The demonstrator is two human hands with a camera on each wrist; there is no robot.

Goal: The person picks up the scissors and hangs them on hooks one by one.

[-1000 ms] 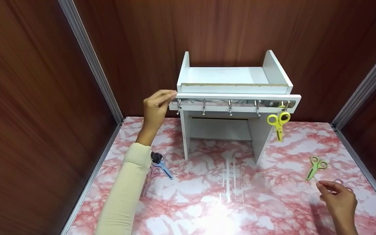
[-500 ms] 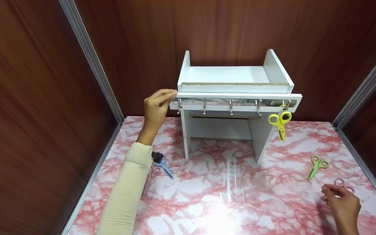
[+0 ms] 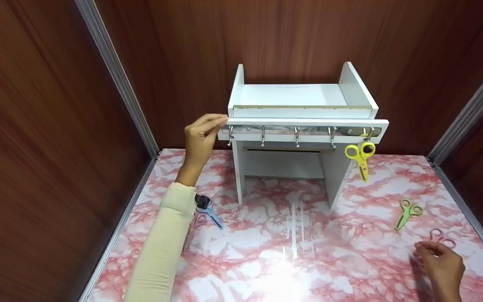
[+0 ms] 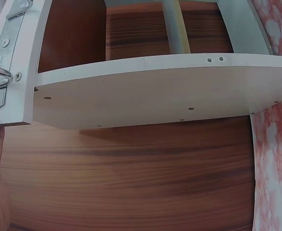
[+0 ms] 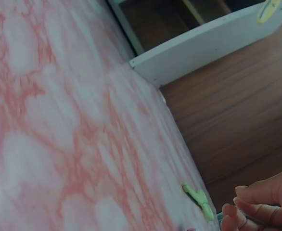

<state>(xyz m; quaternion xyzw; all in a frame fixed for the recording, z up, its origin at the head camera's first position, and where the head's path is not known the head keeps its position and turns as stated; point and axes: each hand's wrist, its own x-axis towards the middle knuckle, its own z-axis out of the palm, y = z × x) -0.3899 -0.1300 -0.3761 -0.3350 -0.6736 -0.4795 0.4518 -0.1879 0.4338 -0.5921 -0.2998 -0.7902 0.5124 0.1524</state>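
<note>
In the head view my left hand (image 3: 201, 136) pinches the upper left corner of a white hook rail (image 3: 304, 123) that runs across the front of a white shelf unit. Yellow scissors (image 3: 359, 157) hang by a handle loop from the rail's rightmost hook (image 3: 371, 133). My right hand (image 3: 442, 266) hovers low at the right, fingers loosely curled, with nothing visible between them. Just beyond it lie pinkish-purple scissors (image 3: 436, 234), their lower part hidden by the hand. Green scissors (image 3: 407, 214) lie farther back; the right wrist view shows them (image 5: 198, 201) beside my fingertips.
The white shelf unit (image 3: 359, 92) stands near the brown back wall. Left of it, blue scissors (image 3: 214, 219) and pink scissors (image 3: 200, 220) lie on the marbled table (image 3: 350, 260), partly behind my left sleeve (image 3: 157, 247). Silver-edged brown panels enclose both sides.
My right hand has drifted slightly right and toward me, uncovering more of the pinkish-purple scissors' loops. The left hand stays at the rail, and the yellow scissors hang at nearly the same spot.
</note>
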